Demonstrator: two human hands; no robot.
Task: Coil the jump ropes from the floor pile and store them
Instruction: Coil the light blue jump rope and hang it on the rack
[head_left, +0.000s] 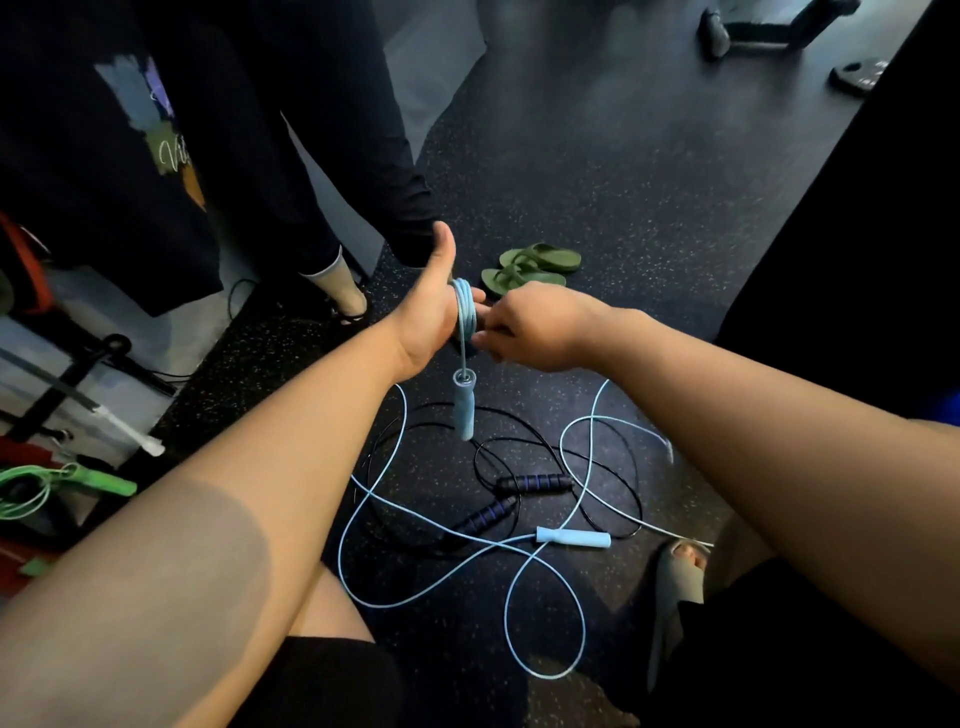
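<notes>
Head view: left hand held flat, thumb up, carries turns of blue rope wound round its fingers, one handle dangling; right hand pinches the rope beside that coil; coiling seems midway, with slack on the floor across the black rope; next, draw up slack for another turn.

Around left hand: coils of light-blue cord jump rope; right hand just right, pinching it. Its handle hangs below. Rest on speckled rubber floor, crossing black foam-handled jump rope. Green flip-flops behind hands; green jump rope far left.
</notes>
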